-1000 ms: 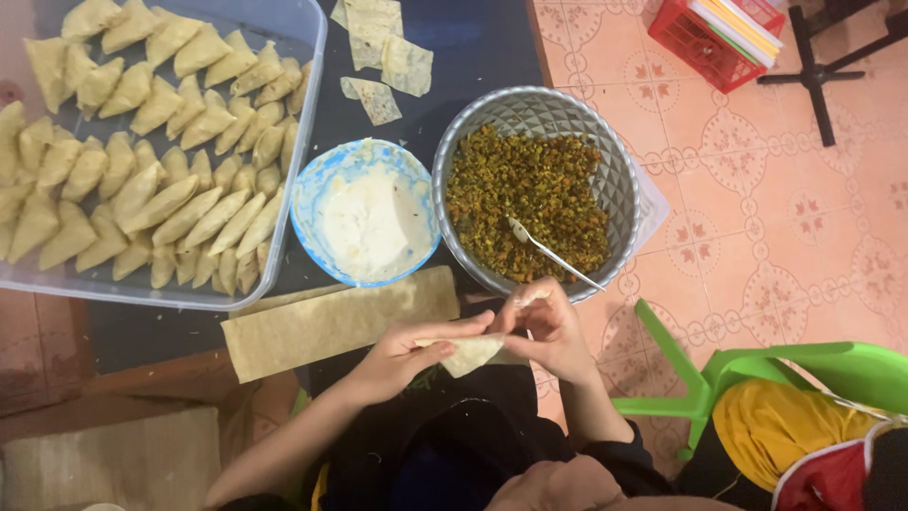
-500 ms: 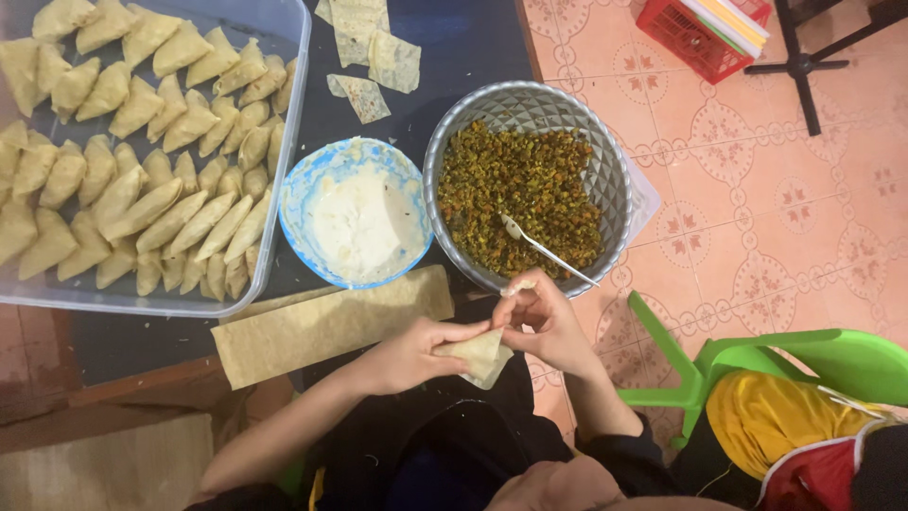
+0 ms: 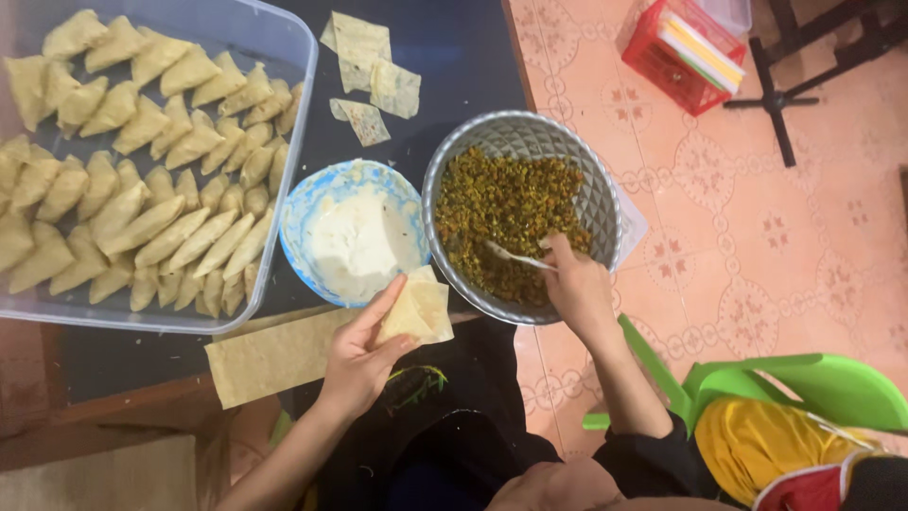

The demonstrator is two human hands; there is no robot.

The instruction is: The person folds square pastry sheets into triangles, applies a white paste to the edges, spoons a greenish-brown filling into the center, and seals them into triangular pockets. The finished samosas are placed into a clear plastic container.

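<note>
Clear plastic tub (image 3: 293,57) far left, full of folded pastries (image 3: 142,170). Next: blue bowl (image 3: 312,194) w/ white paste, pastry strip (image 3: 274,355) below. Left hand (image 3: 359,355) pinches a folded pastry cone (image 3: 418,310), thumb vs fingers. Right hand (image 3: 577,289), fingers closed on a spoon (image 3: 515,255), inside metal bowl (image 3: 530,137) of green-brown filling.

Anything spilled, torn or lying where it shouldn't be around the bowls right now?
Nothing spilled. The only oddments are a few loose pastry scraps lying on the dark table above the paste bowl, ragged and apart from the neat wrapper stack. The filling bowl and the tub of folded pastries look orderly.
</note>
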